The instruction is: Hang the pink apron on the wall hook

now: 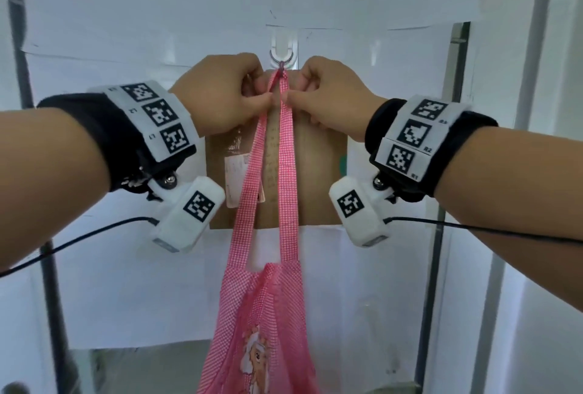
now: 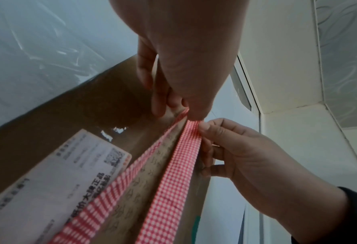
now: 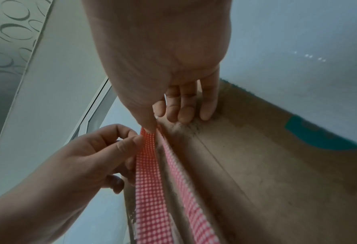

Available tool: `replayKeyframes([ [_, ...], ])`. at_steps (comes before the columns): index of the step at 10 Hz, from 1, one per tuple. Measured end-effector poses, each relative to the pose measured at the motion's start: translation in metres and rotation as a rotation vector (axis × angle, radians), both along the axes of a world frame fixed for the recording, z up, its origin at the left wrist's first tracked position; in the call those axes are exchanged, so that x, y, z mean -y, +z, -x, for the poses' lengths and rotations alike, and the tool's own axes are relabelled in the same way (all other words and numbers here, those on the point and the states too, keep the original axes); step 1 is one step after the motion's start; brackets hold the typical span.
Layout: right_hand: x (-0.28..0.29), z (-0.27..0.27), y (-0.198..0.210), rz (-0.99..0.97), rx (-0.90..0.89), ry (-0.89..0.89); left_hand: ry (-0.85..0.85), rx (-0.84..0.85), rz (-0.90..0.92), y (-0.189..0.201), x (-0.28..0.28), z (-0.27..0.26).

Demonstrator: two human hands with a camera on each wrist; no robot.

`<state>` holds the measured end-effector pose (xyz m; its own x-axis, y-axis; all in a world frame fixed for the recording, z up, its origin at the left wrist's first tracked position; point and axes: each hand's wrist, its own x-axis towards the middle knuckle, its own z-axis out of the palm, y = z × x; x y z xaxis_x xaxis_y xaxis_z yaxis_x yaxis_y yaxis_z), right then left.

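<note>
The pink checked apron (image 1: 262, 330) hangs straight down the wall. Its neck strap (image 1: 287, 173) runs up in two strands and loops over the metal wall hook (image 1: 281, 61), which sits on a white stick-on base. My left hand (image 1: 263, 94) pinches the left strand just below the hook, thumb in front. My right hand (image 1: 293, 94) pinches the right strand at the same height. The left wrist view has the left hand (image 2: 185, 113) on the strap (image 2: 173, 181), with the right hand (image 2: 200, 128) beside it. In the right wrist view both hands hide the hook.
A brown cardboard sheet (image 1: 318, 173) with a white shipping label (image 1: 235, 179) is fixed to the wall behind the strap. Metal frame posts stand at the left (image 1: 22, 78) and the right (image 1: 457, 109). Thin black cables (image 1: 94, 232) trail from both wrist cameras.
</note>
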<state>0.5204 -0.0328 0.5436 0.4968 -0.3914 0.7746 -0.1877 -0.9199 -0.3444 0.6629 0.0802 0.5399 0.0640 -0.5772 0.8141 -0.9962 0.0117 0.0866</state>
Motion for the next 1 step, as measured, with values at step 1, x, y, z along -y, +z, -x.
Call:
replayKeyframes([
  [1, -0.0033, 0.0019, -0.0021, 0.008, 0.017, 0.004, 0.003, 0.015, 0.016, -0.0002, -0.0022, 0.0073],
])
